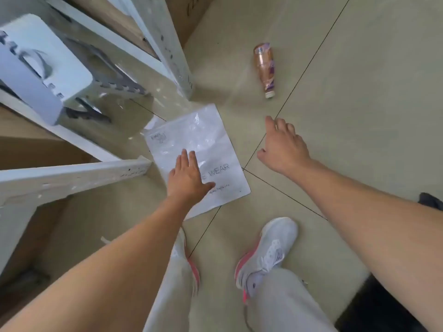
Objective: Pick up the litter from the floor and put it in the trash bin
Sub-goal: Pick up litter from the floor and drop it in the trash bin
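Observation:
A flat white plastic bag [203, 140] printed with "WEAR" lies on the tiled floor beside a shelf post. My left hand [185, 178] is stretched out over its near half, fingers spread, holding nothing; whether the palm touches the bag is unclear. Farther off, a brown drink bottle [265, 68] with a white cap lies on its side on the floor. My right hand [282, 144] hovers open between the bag and the bottle, well short of the bottle. No trash bin is in view.
White metal shelf frames [167, 44] stand at the left, with a white-and-grey stool [45, 68] behind them and cardboard boxes [189, 17] beyond. My feet in grey-and-pink sneakers [268, 252] stand just below the bag. A dark object [388, 305] sits at the lower right.

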